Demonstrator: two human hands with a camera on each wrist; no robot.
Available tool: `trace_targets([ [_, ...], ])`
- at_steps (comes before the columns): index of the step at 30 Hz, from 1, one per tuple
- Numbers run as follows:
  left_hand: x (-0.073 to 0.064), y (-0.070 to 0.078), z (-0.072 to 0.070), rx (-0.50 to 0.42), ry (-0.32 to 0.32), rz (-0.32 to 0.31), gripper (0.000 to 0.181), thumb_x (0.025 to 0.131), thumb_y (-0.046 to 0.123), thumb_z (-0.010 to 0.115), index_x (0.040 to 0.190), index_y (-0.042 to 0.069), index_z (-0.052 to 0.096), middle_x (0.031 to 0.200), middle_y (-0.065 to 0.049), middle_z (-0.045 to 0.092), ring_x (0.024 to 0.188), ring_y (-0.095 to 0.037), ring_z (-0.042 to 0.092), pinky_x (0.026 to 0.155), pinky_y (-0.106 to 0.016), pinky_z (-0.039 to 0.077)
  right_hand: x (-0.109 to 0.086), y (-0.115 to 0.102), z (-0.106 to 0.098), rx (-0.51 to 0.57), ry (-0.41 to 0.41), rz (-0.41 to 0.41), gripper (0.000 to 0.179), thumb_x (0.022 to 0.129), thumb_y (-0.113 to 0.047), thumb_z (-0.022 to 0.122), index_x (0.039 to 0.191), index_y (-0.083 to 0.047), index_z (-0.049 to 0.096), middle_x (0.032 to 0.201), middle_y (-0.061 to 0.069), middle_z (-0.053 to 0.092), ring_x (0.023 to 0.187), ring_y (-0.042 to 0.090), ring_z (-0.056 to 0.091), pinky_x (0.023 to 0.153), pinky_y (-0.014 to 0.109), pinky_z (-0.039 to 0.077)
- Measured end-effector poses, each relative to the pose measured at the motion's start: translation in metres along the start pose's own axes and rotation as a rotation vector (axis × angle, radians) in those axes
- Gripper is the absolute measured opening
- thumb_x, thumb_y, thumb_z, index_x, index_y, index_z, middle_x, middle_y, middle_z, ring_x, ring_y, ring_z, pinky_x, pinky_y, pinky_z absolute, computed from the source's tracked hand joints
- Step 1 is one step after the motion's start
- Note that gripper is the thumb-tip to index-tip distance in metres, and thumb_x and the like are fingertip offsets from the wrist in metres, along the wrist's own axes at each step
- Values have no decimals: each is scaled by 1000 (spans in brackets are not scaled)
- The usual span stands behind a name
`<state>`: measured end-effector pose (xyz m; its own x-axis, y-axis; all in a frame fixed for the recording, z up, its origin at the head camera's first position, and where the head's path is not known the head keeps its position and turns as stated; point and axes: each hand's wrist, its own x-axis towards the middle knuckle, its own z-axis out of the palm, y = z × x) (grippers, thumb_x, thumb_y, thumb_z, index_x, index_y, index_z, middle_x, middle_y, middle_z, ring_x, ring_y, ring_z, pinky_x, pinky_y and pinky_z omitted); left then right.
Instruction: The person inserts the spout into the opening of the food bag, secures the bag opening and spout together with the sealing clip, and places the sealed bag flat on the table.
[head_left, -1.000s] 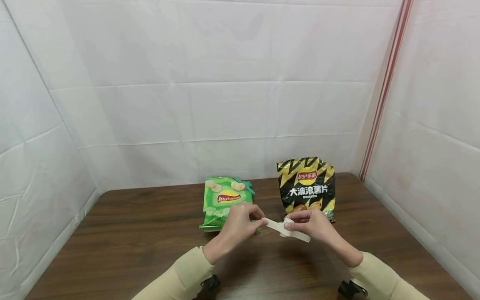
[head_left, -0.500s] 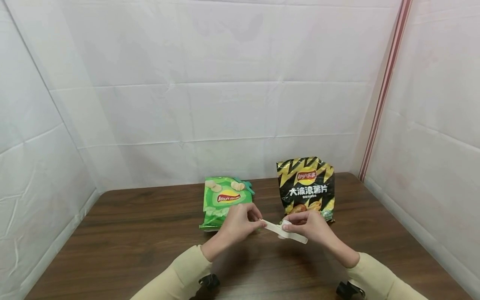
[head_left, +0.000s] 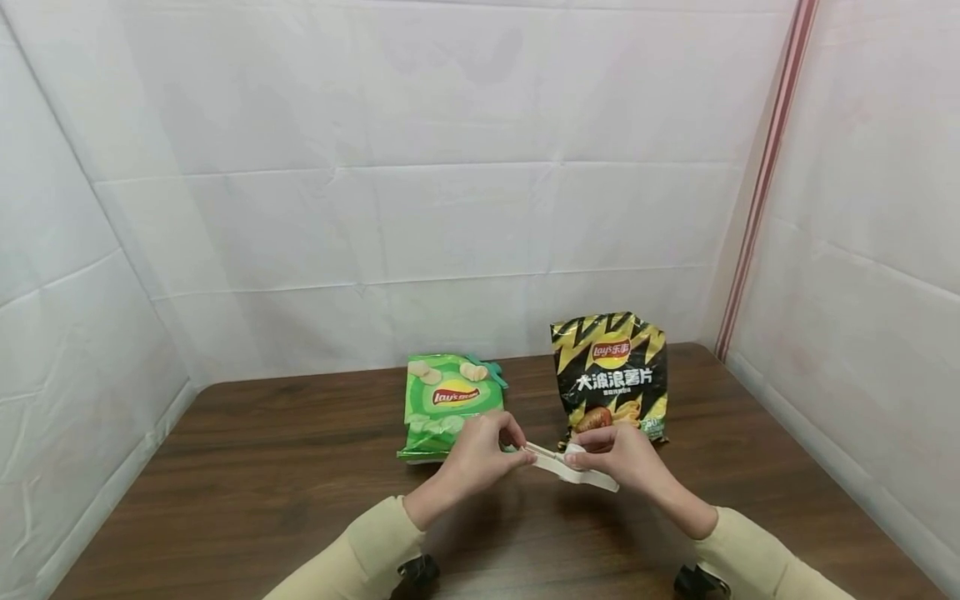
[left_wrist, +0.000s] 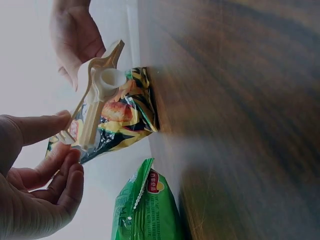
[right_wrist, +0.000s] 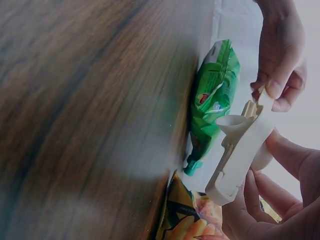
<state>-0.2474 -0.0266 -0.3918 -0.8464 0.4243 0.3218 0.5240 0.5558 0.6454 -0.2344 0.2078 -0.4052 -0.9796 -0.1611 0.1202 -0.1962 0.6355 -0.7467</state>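
Observation:
Both hands hold a white bag clip (head_left: 551, 466) with a round funnel-like spout (left_wrist: 111, 79), raised above the table. My left hand (head_left: 474, 457) pinches its left end between thumb and fingers. In the left wrist view, the clip's two bars stand apart near that end. My right hand (head_left: 628, 457) grips the clip around its middle, by a round white part partly hidden by the fingers. In the right wrist view, the clip's broad outer bar (right_wrist: 242, 160) faces the camera. Behind the hands stands a black and yellow chip bag (head_left: 615, 367); a green chip bag (head_left: 442, 396) lies to its left.
A teal clip (head_left: 495, 372) is at the upper right edge of the green bag. The dark wooden table (head_left: 285, 475) is bordered by white sheeting (head_left: 450, 217) at the back and sides. Dark wrist mounts sit under both sleeves.
The clip has tilted slightly, and a gap now shows between its two bars near the left hand. Both hands have shifted only a little. The chip bags stay in place.

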Motion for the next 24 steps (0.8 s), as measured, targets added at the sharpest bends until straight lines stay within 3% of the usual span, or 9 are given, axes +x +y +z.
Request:
trace_targets([
  [9, -2, 0, 2, -86, -93, -49, 19, 75, 20, 80, 78, 11, 63, 71, 6, 62, 63, -3, 54, 58, -19, 44, 0, 4, 1, -51, 34, 48, 28, 71, -35, 82, 88, -13, 77, 80, -2, 73, 68, 7, 57, 60, 23, 45],
  [18, -3, -5, 5, -145, -214, -71, 18, 75, 15, 81, 78, 11, 64, 70, 6, 66, 66, -3, 59, 62, -20, 46, 0, 13, 3, -72, -9, 40, 26, 71, -40, 81, 83, -17, 76, 74, -5, 71, 65, 7, 56, 58, 24, 44],
  [24, -4, -6, 11, -153, -262, -68, 18, 73, 12, 81, 77, 12, 64, 70, 6, 65, 65, -2, 57, 63, -20, 46, -2, 17, 4, -96, -45, 67, 29, 71, -43, 81, 85, -18, 76, 75, -6, 71, 65, 8, 54, 57, 25, 43],
])
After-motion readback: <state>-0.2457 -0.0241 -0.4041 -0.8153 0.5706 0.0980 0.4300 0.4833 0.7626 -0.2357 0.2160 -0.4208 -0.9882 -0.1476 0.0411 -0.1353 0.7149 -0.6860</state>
